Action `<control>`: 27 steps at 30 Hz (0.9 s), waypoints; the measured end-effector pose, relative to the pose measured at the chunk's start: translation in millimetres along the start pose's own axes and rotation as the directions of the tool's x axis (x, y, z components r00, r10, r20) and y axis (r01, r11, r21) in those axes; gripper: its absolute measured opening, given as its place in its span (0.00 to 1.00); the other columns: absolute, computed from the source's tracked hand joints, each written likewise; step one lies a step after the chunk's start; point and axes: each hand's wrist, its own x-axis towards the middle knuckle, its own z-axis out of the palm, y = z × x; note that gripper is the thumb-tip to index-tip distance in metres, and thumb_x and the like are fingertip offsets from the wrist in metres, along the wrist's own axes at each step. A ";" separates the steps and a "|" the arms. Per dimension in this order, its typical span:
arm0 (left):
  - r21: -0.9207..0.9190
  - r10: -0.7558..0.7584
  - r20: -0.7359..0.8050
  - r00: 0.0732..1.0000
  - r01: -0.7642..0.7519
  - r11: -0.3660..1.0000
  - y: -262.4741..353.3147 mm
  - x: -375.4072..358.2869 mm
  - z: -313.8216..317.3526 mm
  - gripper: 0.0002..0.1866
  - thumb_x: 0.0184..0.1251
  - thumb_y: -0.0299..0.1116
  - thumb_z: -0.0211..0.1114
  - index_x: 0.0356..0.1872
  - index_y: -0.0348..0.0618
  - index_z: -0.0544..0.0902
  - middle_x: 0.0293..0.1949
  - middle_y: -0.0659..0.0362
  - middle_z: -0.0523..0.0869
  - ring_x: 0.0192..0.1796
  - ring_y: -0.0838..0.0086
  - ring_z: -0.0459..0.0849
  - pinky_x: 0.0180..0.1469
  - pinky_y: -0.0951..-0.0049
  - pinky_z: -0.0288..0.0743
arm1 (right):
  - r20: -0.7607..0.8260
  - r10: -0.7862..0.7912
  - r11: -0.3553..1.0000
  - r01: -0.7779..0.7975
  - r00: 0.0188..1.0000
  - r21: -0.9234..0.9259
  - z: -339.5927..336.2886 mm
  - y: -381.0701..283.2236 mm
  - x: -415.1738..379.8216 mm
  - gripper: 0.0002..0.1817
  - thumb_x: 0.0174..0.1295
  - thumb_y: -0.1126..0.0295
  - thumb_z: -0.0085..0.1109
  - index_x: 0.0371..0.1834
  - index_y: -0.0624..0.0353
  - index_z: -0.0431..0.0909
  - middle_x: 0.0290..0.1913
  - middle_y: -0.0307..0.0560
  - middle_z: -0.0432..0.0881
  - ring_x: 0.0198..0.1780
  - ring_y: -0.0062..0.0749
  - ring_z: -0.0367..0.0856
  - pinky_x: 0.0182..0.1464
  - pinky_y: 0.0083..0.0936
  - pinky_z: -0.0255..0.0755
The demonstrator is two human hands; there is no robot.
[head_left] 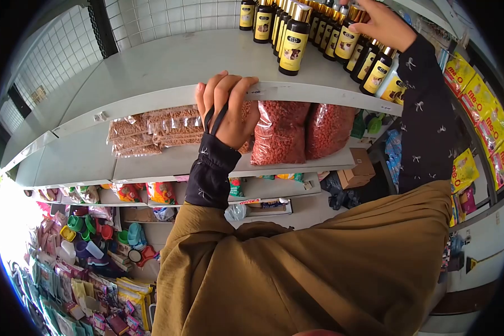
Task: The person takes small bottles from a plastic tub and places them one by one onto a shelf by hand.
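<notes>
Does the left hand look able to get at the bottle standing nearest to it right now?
Probably yes: the left hand has its fingers over the shelf edge, and nothing stands between it and that bottle.

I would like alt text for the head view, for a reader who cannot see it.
A person's right hand reaches among dark, gold-capped bottles with yellow labels on a grey shelf; the left hand rests on its front edge. Below, clear bags of red pellets and packs of brown pieces lie on another shelf.
</notes>
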 end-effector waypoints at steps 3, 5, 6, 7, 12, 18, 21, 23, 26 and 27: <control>-0.007 0.001 0.017 1.000 -0.001 1.000 -0.7 -0.6 -1.4 0.23 0.47 0.32 0.67 0.50 0.56 0.80 0.49 0.62 0.76 0.61 0.63 0.71 0.68 0.53 0.52 | 0.057 -0.169 0.961 0.177 0.984 -0.210 18.9 26.8 19.8 0.18 0.59 0.72 0.62 0.52 0.62 0.71 0.43 0.50 0.80 0.40 0.25 0.78 0.42 0.23 0.72; -0.008 0.002 0.020 1.000 -0.002 1.000 -1.3 -0.2 -2.8 0.23 0.48 0.32 0.67 0.50 0.56 0.80 0.49 0.62 0.76 0.61 0.62 0.71 0.68 0.53 0.52 | 0.067 -0.213 0.952 0.223 0.975 -0.209 32.0 55.2 31.8 0.18 0.59 0.72 0.63 0.52 0.60 0.71 0.45 0.49 0.79 0.43 0.29 0.78 0.45 0.26 0.72; -0.012 0.005 0.027 1.000 -0.004 1.000 -1.4 -0.2 -3.6 0.23 0.48 0.32 0.67 0.50 0.56 0.80 0.49 0.61 0.76 0.61 0.62 0.71 0.68 0.53 0.52 | 0.075 -0.256 0.942 0.266 0.964 -0.204 37.1 64.9 35.7 0.18 0.59 0.72 0.63 0.52 0.58 0.71 0.47 0.48 0.78 0.46 0.33 0.78 0.48 0.28 0.71; -0.016 0.007 0.034 0.999 -0.007 1.000 -1.4 -0.2 -4.2 0.23 0.48 0.32 0.67 0.51 0.56 0.80 0.49 0.61 0.76 0.62 0.62 0.71 0.68 0.53 0.52 | 0.084 -0.299 0.930 0.310 0.951 -0.199 41.5 74.6 39.3 0.18 0.59 0.73 0.63 0.52 0.57 0.71 0.49 0.48 0.77 0.49 0.37 0.78 0.52 0.30 0.71; -0.033 0.012 0.046 0.999 -0.010 0.999 -1.9 -0.7 -5.6 0.24 0.49 0.33 0.67 0.52 0.55 0.79 0.50 0.61 0.76 0.62 0.62 0.70 0.68 0.54 0.52 | 0.116 -0.198 0.973 0.209 0.973 -0.093 48.1 78.1 45.0 0.17 0.55 0.73 0.66 0.45 0.57 0.70 0.44 0.50 0.77 0.47 0.43 0.78 0.50 0.35 0.71; -0.042 0.020 0.067 0.998 -0.017 0.999 -1.6 -1.8 -6.2 0.24 0.51 0.34 0.69 0.53 0.53 0.78 0.51 0.60 0.75 0.63 0.60 0.69 0.69 0.52 0.47 | 0.111 -0.019 0.963 0.048 0.994 -0.264 58.4 90.0 51.3 0.18 0.52 0.74 0.68 0.44 0.56 0.71 0.43 0.50 0.78 0.46 0.45 0.78 0.49 0.36 0.72; -0.042 0.016 0.070 0.997 -0.013 0.999 -1.4 -1.5 -6.9 0.24 0.51 0.34 0.69 0.53 0.52 0.78 0.51 0.60 0.75 0.63 0.60 0.69 0.69 0.52 0.47 | 0.085 -0.026 0.951 0.050 0.996 -0.305 60.2 98.0 55.4 0.19 0.50 0.74 0.69 0.43 0.57 0.71 0.43 0.51 0.78 0.45 0.46 0.79 0.49 0.36 0.72; -0.040 0.014 0.061 0.998 -0.011 0.999 -0.3 -0.5 -7.6 0.24 0.50 0.33 0.67 0.53 0.54 0.78 0.51 0.60 0.76 0.63 0.61 0.69 0.68 0.53 0.50 | 0.081 -0.060 0.946 0.082 0.995 -0.313 60.8 102.4 57.1 0.19 0.49 0.75 0.70 0.42 0.58 0.72 0.42 0.51 0.79 0.45 0.48 0.79 0.49 0.36 0.72; -0.039 0.010 0.057 0.998 -0.008 0.999 -0.5 -0.5 -7.6 0.24 0.50 0.33 0.66 0.53 0.55 0.78 0.51 0.60 0.76 0.63 0.62 0.69 0.68 0.53 0.51 | 0.072 -0.037 0.946 0.058 0.997 -0.318 63.9 106.4 59.7 0.19 0.47 0.76 0.71 0.41 0.59 0.72 0.41 0.51 0.79 0.45 0.48 0.79 0.49 0.36 0.72; -0.040 0.011 0.057 0.998 -0.009 0.999 -0.4 -0.6 -7.7 0.24 0.50 0.33 0.66 0.53 0.55 0.78 0.51 0.60 0.76 0.63 0.62 0.69 0.68 0.53 0.51 | 0.066 -0.025 0.946 0.045 0.998 -0.320 64.9 106.5 60.1 0.19 0.46 0.76 0.71 0.41 0.59 0.73 0.41 0.51 0.79 0.45 0.48 0.79 0.49 0.36 0.72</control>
